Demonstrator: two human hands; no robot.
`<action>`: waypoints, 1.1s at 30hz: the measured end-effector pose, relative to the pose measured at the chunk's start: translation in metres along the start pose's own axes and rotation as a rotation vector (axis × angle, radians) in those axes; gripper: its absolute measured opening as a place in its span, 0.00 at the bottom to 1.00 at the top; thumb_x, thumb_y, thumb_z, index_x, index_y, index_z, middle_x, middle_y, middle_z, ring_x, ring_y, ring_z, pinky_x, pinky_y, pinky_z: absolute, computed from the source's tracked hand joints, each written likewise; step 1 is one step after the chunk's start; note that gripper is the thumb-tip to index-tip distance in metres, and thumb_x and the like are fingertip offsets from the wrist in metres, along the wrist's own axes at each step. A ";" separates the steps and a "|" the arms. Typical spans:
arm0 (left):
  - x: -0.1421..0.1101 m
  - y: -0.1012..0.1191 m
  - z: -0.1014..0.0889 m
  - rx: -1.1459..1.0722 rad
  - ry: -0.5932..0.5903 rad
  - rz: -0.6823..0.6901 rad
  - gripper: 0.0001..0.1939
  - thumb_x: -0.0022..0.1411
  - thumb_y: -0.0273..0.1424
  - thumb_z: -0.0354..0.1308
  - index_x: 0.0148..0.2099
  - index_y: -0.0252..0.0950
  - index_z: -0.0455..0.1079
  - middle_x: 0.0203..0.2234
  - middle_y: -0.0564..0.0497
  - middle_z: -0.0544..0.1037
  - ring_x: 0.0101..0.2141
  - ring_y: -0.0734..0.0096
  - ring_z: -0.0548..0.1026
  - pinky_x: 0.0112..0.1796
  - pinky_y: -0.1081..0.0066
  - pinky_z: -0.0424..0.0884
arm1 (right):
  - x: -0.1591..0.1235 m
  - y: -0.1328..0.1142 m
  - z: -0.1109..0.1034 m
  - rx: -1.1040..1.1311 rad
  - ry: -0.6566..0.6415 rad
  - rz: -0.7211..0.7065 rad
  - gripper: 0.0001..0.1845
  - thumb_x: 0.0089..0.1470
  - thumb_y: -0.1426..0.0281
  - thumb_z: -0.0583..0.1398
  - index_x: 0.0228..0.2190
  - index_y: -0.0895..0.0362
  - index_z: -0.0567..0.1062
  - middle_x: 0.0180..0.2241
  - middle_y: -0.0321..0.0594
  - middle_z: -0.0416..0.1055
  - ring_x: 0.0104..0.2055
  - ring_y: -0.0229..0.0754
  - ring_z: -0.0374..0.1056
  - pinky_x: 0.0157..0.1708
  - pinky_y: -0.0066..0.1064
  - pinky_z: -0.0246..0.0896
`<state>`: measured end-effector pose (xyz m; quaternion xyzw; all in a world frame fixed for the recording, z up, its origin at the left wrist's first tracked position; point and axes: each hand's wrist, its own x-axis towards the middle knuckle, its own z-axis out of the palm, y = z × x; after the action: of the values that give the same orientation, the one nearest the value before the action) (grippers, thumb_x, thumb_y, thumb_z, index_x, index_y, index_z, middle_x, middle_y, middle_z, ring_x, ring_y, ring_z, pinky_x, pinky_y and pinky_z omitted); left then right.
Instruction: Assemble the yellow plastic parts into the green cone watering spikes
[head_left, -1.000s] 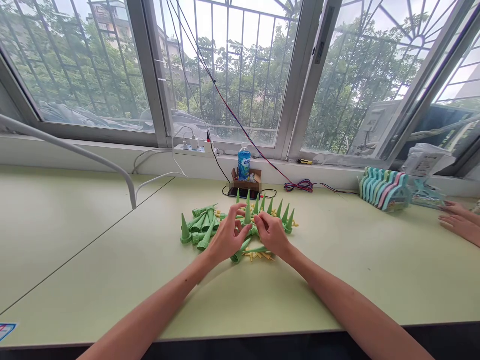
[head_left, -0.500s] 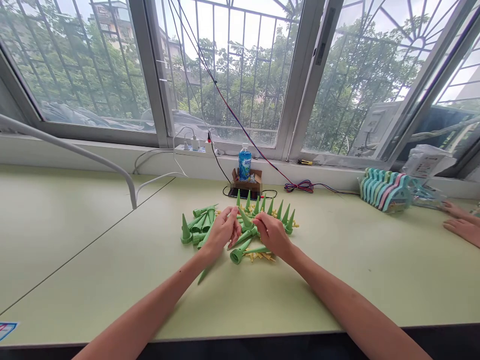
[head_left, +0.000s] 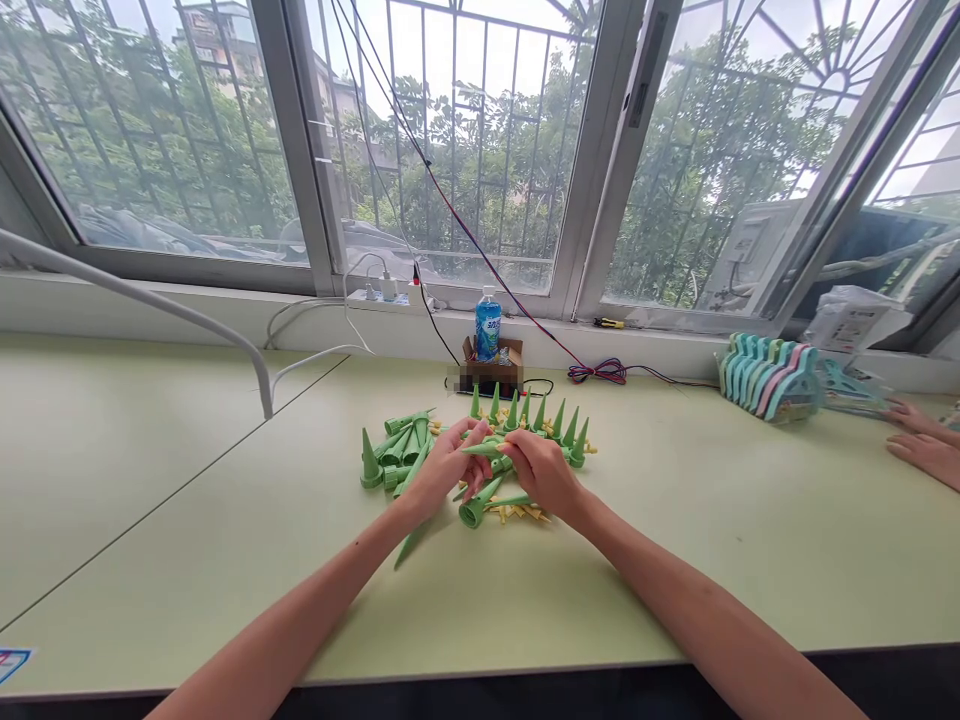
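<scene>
The right hand (head_left: 544, 468) pinches a green cone (head_left: 481, 449) between both hands, tip toward nine o'clock; whether the half-curled left hand (head_left: 444, 470) grips it is unclear. Upright cones (head_left: 559, 419) stand toward one o'clock.

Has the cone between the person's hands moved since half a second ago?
Yes: the cone has tipped down to the left, its tip farther from the bottle.
</scene>
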<state>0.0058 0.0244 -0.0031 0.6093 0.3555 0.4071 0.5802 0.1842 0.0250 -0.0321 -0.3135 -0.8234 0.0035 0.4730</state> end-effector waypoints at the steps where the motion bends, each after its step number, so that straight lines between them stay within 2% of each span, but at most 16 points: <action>1: 0.000 0.000 0.000 0.007 -0.005 0.011 0.21 0.63 0.52 0.52 0.42 0.38 0.62 0.18 0.55 0.73 0.13 0.76 0.66 0.12 0.79 0.60 | 0.000 0.000 0.000 0.001 0.002 0.008 0.13 0.67 0.67 0.48 0.31 0.55 0.66 0.27 0.37 0.66 0.26 0.36 0.60 0.29 0.27 0.55; 7: -0.003 0.000 0.000 0.106 0.001 0.092 0.20 0.63 0.50 0.53 0.44 0.38 0.60 0.20 0.56 0.72 0.13 0.76 0.67 0.13 0.78 0.60 | -0.001 0.001 0.001 0.032 0.010 0.084 0.15 0.67 0.66 0.49 0.28 0.55 0.65 0.23 0.34 0.63 0.23 0.35 0.57 0.27 0.25 0.52; 13: -0.004 -0.002 0.003 0.172 0.051 0.198 0.21 0.61 0.47 0.57 0.47 0.40 0.59 0.21 0.62 0.64 0.12 0.80 0.65 0.12 0.79 0.58 | -0.001 -0.001 0.001 0.045 0.034 0.161 0.18 0.67 0.64 0.49 0.25 0.55 0.61 0.20 0.31 0.58 0.21 0.34 0.52 0.24 0.25 0.48; 18: -0.003 -0.005 0.004 0.228 0.101 0.251 0.20 0.61 0.45 0.59 0.48 0.40 0.60 0.26 0.59 0.64 0.15 0.82 0.65 0.14 0.80 0.58 | 0.000 -0.003 0.002 0.057 0.036 0.207 0.19 0.66 0.64 0.48 0.23 0.55 0.58 0.19 0.30 0.55 0.20 0.33 0.49 0.24 0.26 0.46; 22: -0.003 -0.009 0.004 0.314 0.146 0.309 0.19 0.60 0.42 0.60 0.49 0.40 0.62 0.30 0.57 0.66 0.18 0.83 0.67 0.18 0.79 0.62 | 0.000 -0.004 0.003 0.066 0.042 0.237 0.20 0.66 0.64 0.48 0.22 0.54 0.56 0.18 0.30 0.53 0.19 0.33 0.48 0.23 0.27 0.44; 33: -0.003 -0.007 0.007 0.280 0.160 0.312 0.17 0.63 0.42 0.57 0.49 0.41 0.62 0.29 0.58 0.65 0.16 0.85 0.63 0.16 0.80 0.60 | -0.001 -0.004 0.003 0.104 0.032 0.279 0.20 0.67 0.61 0.48 0.23 0.55 0.59 0.19 0.30 0.54 0.21 0.33 0.49 0.24 0.27 0.45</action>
<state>0.0113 0.0196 -0.0105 0.6970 0.3549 0.4859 0.3900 0.1800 0.0222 -0.0338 -0.4003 -0.7628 0.1068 0.4965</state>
